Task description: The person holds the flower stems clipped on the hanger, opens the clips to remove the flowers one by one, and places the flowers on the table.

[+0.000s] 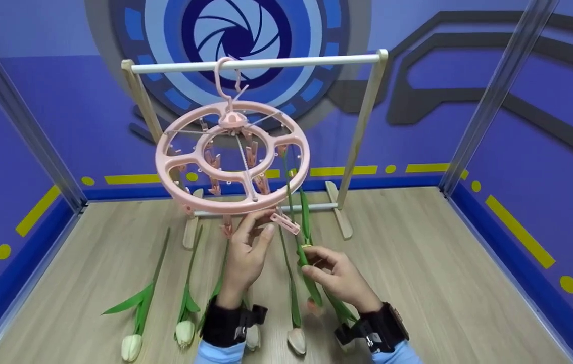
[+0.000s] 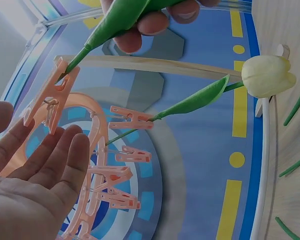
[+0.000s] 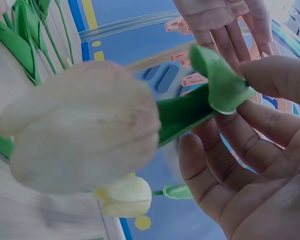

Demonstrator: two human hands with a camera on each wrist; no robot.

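My right hand (image 1: 339,275) pinches a pale pink-white tulip (image 3: 82,130) by its green leaf and stem, with the blossom hanging low. The stem's upper end sits in the jaws of a pink clothespin (image 2: 52,97) at the near right of the round pink drying hanger (image 1: 205,206). Close by that clothespin is my left hand (image 1: 246,258), its fingers extended at the clip's handle end and its thumb apart. Another tulip (image 2: 267,75), pale yellow, hangs blossom down from a clothespin behind. More clothespins (image 2: 132,154) dangle around the hanger's rings.
The hanger hooks over the white bar (image 1: 296,62) of a wooden-legged stand (image 1: 367,111). Several tulips lie on the wooden table (image 1: 433,283), including white ones (image 1: 131,348) at the left and a pinkish one (image 1: 296,341) between my arms. Blue printed walls (image 1: 534,167) enclose the table.
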